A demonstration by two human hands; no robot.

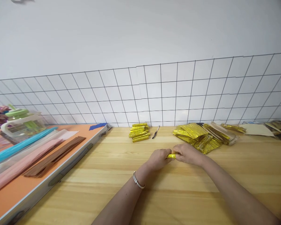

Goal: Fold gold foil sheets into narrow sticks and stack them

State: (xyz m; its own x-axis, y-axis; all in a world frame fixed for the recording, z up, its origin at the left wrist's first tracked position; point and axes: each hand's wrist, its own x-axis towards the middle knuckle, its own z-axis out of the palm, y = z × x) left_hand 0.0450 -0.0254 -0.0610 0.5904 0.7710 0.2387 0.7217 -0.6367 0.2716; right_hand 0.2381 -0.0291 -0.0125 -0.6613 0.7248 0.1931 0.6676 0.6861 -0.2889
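Between my two hands is a small roll of shiny gold foil paper [171, 156], held just over the wooden table [103, 187]. My left hand [158, 158] is closed on its left end, and a bracelet sits on that wrist. Its right end is gripped by my right hand [188, 153], with the fingers curled; the fingertips of both hands are partly hidden. Beyond my left hand lies a stack of finished-looking gold foil rolls [139, 132]. Behind my right hand is a loose pile of flat gold foil sheets [196, 136].
A dark-and-white pen [155, 132] lies beside the rolls. On the left, an orange-topped board [67, 156] carries brown paper strips [53, 157], pink and blue strips, and a green-lidded clear jug [25, 122]. Beige paper [259, 129] lies at the back right, against the tiled wall [168, 93].
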